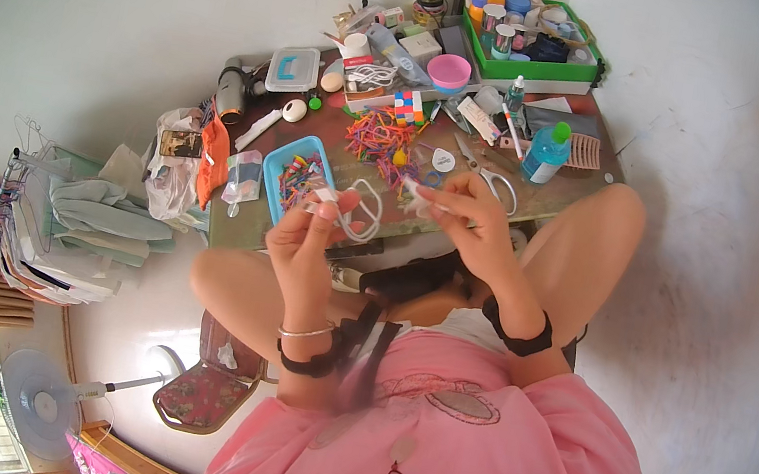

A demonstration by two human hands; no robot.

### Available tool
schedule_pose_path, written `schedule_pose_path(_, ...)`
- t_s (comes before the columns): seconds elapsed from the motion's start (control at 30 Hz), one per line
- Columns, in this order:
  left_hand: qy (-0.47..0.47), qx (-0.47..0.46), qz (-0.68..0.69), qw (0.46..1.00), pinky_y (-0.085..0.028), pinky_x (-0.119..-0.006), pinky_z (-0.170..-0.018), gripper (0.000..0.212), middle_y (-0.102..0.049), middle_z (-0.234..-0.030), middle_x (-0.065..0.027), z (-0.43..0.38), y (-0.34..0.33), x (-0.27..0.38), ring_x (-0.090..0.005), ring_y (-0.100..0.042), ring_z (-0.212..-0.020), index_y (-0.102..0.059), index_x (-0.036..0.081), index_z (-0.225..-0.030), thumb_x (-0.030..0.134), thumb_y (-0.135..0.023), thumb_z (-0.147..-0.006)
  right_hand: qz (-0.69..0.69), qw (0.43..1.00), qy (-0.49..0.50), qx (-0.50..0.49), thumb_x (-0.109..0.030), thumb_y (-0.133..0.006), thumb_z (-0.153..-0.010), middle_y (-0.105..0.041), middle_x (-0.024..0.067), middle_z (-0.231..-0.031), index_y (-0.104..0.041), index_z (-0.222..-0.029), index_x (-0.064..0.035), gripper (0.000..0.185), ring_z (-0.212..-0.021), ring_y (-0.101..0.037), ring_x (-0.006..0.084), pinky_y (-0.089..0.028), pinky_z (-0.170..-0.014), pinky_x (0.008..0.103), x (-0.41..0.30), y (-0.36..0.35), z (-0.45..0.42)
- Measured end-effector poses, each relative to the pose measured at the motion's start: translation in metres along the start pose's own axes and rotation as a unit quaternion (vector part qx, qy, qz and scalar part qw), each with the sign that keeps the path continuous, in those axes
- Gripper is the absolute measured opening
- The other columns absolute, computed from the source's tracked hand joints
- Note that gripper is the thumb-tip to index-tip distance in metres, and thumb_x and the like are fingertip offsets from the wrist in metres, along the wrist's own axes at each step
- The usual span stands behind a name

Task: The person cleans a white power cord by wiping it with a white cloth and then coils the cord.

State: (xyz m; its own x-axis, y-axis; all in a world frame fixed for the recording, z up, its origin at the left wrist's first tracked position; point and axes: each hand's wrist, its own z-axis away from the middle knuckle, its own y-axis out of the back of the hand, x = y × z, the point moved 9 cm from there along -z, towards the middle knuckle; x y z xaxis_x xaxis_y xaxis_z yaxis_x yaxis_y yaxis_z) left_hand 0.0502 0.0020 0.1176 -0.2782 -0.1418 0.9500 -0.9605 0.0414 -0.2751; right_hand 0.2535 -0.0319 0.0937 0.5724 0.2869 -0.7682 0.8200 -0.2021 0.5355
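Observation:
My left hand (309,229) pinches a white cable (375,217) by a flat white plug end, with the rest of it hanging in a loop to the right. In my right hand (476,223) a small crumpled white piece (417,200), perhaps a tissue, is held between thumb and fingers. Both hands are raised over the near edge of the desk (308,214), apart from each other. Behind my left hand sits a blue plastic basket (272,177) of small coloured pieces. A heap of thin coloured sticks (378,135) lies beyond the hands.
Scissors (492,173) with white handles lie beyond my right hand. A blue liquid bottle (547,156) stands at the right, near a pink comb (584,152). Farther back are a green-rimmed box (535,71), a pink bowl (449,70) and a lidded clear box (293,70).

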Motion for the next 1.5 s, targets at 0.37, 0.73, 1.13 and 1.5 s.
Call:
schedule_pose_path(0.37, 0.009, -0.094, -0.044, 0.995, -0.043, -0.027, -0.087, 0.014, -0.06, -0.105, -0.0095, 0.017, -0.039, -0.018, -0.0147, -0.056, -0.096, -0.065, -0.004, -0.095, 0.006, -0.06, -0.085, -0.391, 0.899, -0.063, 0.185, -0.011, -0.058, -0.088, -0.063, 0.0146, -0.108, -0.062, -0.109, 0.0011, 0.025, -0.102, -0.058, 0.016, -0.044, -0.086, 0.0269, -0.014, 0.011, 0.011)
schedule_pose_path(0.73, -0.093, -0.057, -0.058, 0.992, -0.042, -0.027, -0.087, 0.02, -0.057, -0.113, -0.01, 0.019, -0.044, -0.021, -0.0166, -0.053, -0.103, -0.065, -0.001, -0.101, 0.002, -0.062, -0.082, -0.56, 0.817, -0.106, 0.09, -0.013, -0.048, -0.094, -0.056, 0.0092, -0.117, -0.049, -0.123, -0.0001, 0.031, -0.107, -0.052, 0.0115, -0.041, -0.089, 0.024, -0.019, -0.042, 0.019)
schedule_pose_path(1.13, 0.003, -0.108, -0.005, 0.994, -0.041, -0.028, -0.088, 0.019, -0.061, -0.108, -0.0108, 0.019, -0.044, -0.029, -0.0154, -0.053, -0.101, -0.066, -0.001, -0.1, 0.009, -0.059, -0.086, -0.366, 0.927, -0.069, -0.027, -0.009, -0.047, -0.094, -0.054, 0.0013, -0.092, -0.055, -0.107, 0.0021, 0.019, -0.077, -0.047, 0.0049, -0.039, -0.066, 0.0199, -0.033, -0.042, 0.018)
schedule_pose_path(1.5, 0.012, -0.143, -0.003, 0.99, -0.042, -0.028, -0.083, 0.017, -0.064, -0.1, -0.0098, 0.018, -0.044, -0.033, -0.0158, -0.056, -0.094, -0.068, -0.001, -0.095, 0.006, -0.062, -0.081, -0.425, 0.891, -0.151, -0.047, -0.013, -0.049, -0.093, -0.053, -0.0019, -0.075, -0.058, -0.1, 0.0024, 0.019, -0.069, -0.045, 0.0039, -0.037, -0.06, 0.0203, -0.017, -0.047, 0.023)
